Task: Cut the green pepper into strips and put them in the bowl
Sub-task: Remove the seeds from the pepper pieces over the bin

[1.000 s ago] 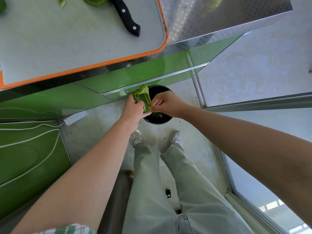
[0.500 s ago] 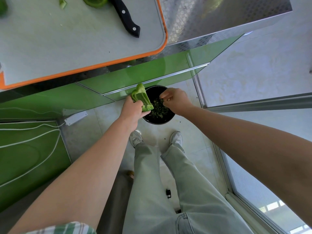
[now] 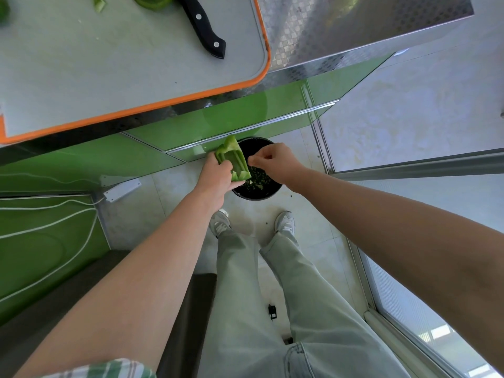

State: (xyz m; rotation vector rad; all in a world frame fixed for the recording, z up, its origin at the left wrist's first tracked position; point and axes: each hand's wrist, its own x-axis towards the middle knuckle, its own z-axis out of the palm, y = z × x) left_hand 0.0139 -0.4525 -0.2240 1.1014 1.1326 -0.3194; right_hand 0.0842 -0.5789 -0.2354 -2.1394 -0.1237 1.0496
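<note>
We hold the green pepper piece in our left hand, fingers curled round its outer wall. Its hollow is turned toward the black bin on the floor below the counter's near edge, so whatever comes loose falls in (seeds, by our guess). Our right hand hovers over the bin just beside the pepper, fingertips drawn together; whether they pinch anything we cannot tell. No bowl is in view. The knife lies near the cutting board's right edge and another pepper piece at its far edge, leaving the near half as room for slicing.
</note>
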